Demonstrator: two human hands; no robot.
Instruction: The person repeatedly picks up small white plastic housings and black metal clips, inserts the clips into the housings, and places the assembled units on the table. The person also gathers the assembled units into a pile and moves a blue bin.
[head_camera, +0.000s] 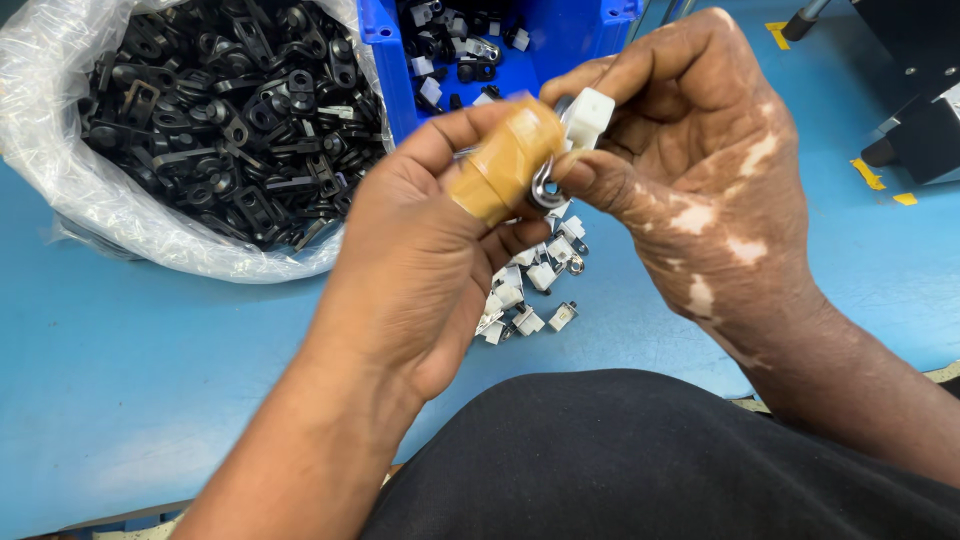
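My two bare hands met at the centre of the frame above a blue table (120, 400). My left hand (420, 270), its thumb wrapped in tan tape, and my right hand (700, 170) together pinched a small white plastic part (588, 115) with a metal ring (545, 190). Below them lay a heap of similar white parts (530, 290). At upper left sat a clear bag of black clips (230, 110); beside it, top centre, a blue bin (570, 35).

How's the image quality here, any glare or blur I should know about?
Head view: lighting is bright and even; glare streaks the clear plastic bag of black parts; the hands and the small white part between them look sharp; the blue table shows a soft sheen, with only faint shadows.
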